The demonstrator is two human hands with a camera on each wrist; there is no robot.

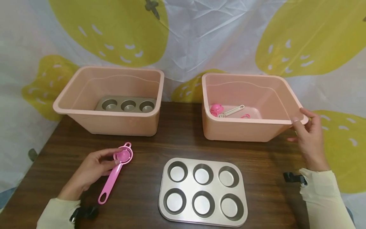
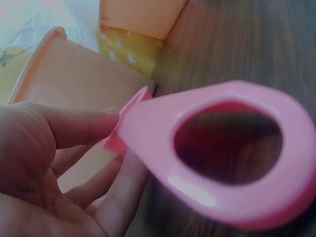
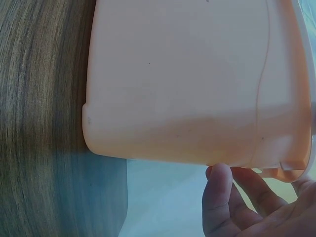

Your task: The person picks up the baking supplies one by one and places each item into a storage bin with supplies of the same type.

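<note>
Between thumb and fingers my left hand pinches a pink egg separator by its round cup, above the table's left side. Its long handle, with an oval hole at the end, slants toward me and looms large in the left wrist view. My right hand grips the front right corner of the rim of the right peach bin. Inside that bin lie a pink rounded tool, a cream-handled utensil and a small pink loop, partly hidden by the front wall.
A left peach bin holds a muffin tin, its near part hidden. Another silver muffin tin lies on the dark wooden table, front centre. Behind the bins hangs a white cloth with yellow fruit prints.
</note>
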